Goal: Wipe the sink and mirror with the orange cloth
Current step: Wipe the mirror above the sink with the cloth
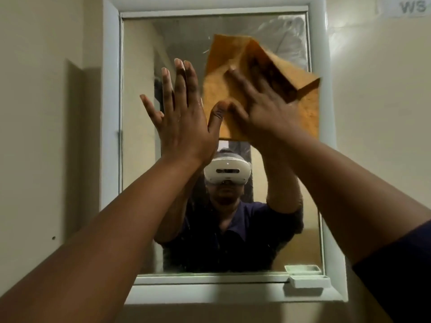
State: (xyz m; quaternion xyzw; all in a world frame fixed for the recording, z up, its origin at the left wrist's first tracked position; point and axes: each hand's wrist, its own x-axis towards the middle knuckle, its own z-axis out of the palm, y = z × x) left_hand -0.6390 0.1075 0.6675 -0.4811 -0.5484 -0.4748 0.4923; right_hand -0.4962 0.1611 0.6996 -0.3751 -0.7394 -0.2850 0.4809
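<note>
Two bare forearms came up from the lower corners of the frame, the nearest things to the camera. The left hand (184, 117) was in the middle of the frame, its fingers straight and spread, raised flat toward the mirror (140, 159); whether the palm touched the glass I could not tell. The right hand (263, 106), just right of it, pressed the orange cloth (307, 117) flat against the upper right part of the mirror with straight fingers; the two thumbs were almost touching. The cloth's upper right corner was folded and blurred. The mirror sat in a white frame (109, 136) on a cream wall. A small white tray (310, 282) stood on the ledge at the lower right. The glass reflected the person with a white headset (227, 171).
</note>
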